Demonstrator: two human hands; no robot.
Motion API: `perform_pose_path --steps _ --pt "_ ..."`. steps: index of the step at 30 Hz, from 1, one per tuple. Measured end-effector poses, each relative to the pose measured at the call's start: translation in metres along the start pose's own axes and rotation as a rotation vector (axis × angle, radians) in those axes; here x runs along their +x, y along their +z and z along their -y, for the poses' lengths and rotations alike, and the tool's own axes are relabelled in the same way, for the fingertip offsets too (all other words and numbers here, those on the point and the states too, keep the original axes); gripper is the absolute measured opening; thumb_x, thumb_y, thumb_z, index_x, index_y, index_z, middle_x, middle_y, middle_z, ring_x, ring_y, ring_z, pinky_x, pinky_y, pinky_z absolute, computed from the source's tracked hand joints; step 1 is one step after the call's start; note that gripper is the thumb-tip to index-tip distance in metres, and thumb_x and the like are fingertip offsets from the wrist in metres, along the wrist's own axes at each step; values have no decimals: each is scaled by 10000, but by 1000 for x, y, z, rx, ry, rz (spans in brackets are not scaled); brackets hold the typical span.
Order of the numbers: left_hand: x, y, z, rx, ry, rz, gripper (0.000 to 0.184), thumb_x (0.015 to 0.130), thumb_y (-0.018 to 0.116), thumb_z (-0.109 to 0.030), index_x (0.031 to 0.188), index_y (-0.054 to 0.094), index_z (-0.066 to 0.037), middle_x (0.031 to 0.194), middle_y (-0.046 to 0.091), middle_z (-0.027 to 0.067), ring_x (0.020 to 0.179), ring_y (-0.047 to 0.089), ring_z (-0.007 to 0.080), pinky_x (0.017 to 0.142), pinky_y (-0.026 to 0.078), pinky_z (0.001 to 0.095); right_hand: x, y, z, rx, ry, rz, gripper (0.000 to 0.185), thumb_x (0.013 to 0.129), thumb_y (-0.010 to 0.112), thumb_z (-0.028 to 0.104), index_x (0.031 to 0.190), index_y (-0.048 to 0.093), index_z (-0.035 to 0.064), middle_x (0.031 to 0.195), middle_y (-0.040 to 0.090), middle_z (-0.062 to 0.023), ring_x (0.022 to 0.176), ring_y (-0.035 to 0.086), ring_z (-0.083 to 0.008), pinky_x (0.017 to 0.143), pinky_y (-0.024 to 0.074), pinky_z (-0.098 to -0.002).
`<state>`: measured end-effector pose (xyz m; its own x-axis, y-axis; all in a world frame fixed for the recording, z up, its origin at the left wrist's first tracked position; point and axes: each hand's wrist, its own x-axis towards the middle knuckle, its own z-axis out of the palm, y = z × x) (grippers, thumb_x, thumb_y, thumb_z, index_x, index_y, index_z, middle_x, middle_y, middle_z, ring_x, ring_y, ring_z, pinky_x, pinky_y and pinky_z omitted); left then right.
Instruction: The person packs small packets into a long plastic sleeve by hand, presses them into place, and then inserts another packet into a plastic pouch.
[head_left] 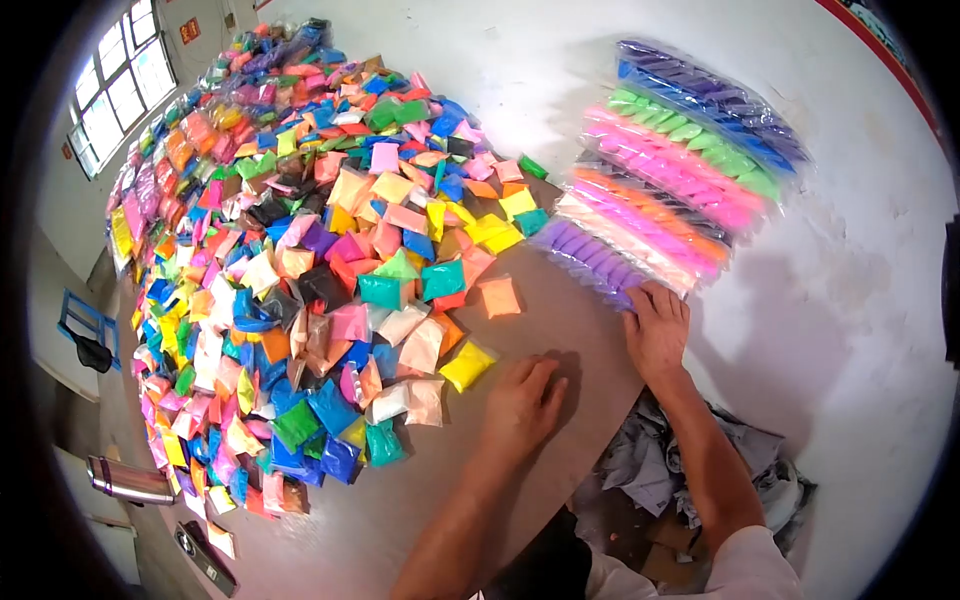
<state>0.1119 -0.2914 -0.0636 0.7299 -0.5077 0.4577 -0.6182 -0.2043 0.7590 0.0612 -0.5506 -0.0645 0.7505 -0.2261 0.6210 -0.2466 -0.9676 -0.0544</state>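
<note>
My left hand (pixel 522 408) rests on the brown tabletop, fingers loosely bent and thumb apart, with nothing visible in it. The nearest thing to it is a yellow packet (pixel 467 366) at the edge of the heap. My right hand (pixel 658 325) has its fingers closed at the lower end of a row of purple packets (pixel 590 260) in clear wrap; the fingertips are partly hidden. Beyond it lie more wrapped rows side by side: white-peach (pixel 640 245), orange (pixel 655 215), pink (pixel 670 170), green (pixel 690 140) and dark purple (pixel 710 95).
A large heap of small coloured packets (pixel 330 290) covers the left of the brown table (pixel 590 400). Crumpled grey plastic (pixel 640 450) lies below the table's right edge. A metal cylinder (pixel 130 480) stands at far left. A white wall (pixel 840 300) rises at right.
</note>
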Motion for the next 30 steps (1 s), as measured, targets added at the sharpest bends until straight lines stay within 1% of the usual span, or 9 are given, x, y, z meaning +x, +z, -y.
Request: perform_pose_path --steps 8,14,16,22,24,26,27,28,30 --pt "0 4 3 -7 2 -20 255 896 771 -118 1133 714 -43 1160 731 174 1047 699 405 910 578 476 65 -11 49 32 -154 -7 465 803 822 200 1243 720 87 1306 634 -126 1220 603 -321 1057 425 -471" --pt "-1 9 7 -48 -17 3 288 876 787 -120 1142 712 -37 1157 735 167 1039 699 399 903 582 476 172 44 96 109 -257 392 681 817 823 340 1418 623 89 1404 607 -187 1314 577 -366 1115 433 -504" --pt "0 5 4 -61 -5 -56 283 867 795 -106 1127 716 -30 1143 734 167 1031 701 392 896 584 475 200 63 112 -114 -187 658 825 771 836 381 1497 560 103 1458 601 -198 1388 546 -364 1125 467 -509" --pt "1 2 3 -64 -19 -51 273 872 793 -98 1119 713 -13 1145 725 179 1017 702 385 884 586 466 238 87 134 -221 -186 938 858 757 811 370 1543 531 172 1409 672 -192 1437 533 -351 1132 493 -485" --pt "-1 6 6 -58 -18 -67 274 873 793 -102 1118 712 -11 1145 724 175 1015 701 383 881 585 462 236 102 138 -139 -142 929 758 790 793 346 1502 588 184 1376 690 -183 1385 584 -339 1115 506 -480" --pt "0 7 5 -58 -6 -82 274 874 793 -106 1117 711 -9 1146 722 172 1012 700 381 878 584 459 226 119 142 379 -191 612 597 821 800 275 1381 644 140 1248 747 -165 1183 716 -322 991 559 -485" --pt "1 4 3 -55 -10 -66 269 874 790 -114 1112 714 -15 1142 723 170 1011 700 381 877 583 460 215 123 151 404 -239 454 525 861 742 206 1376 665 139 1207 749 -192 1127 727 -361 928 586 -452" --pt "1 2 2 -50 -18 -49 264 874 787 -122 1107 717 -20 1138 723 168 1011 699 381 876 581 461 215 126 156 409 -239 454 525 861 742 206 1376 665 139 1207 749 -192 1127 727 -361 928 586 -452" --pt "0 6 6 -44 -30 -24 268 871 785 -133 1105 717 -24 1143 721 170 1008 699 384 874 580 466 217 97 182 956 249 876 579 892 704 120 1464 620 120 1126 753 -133 1041 752 -268 858 602 -377"
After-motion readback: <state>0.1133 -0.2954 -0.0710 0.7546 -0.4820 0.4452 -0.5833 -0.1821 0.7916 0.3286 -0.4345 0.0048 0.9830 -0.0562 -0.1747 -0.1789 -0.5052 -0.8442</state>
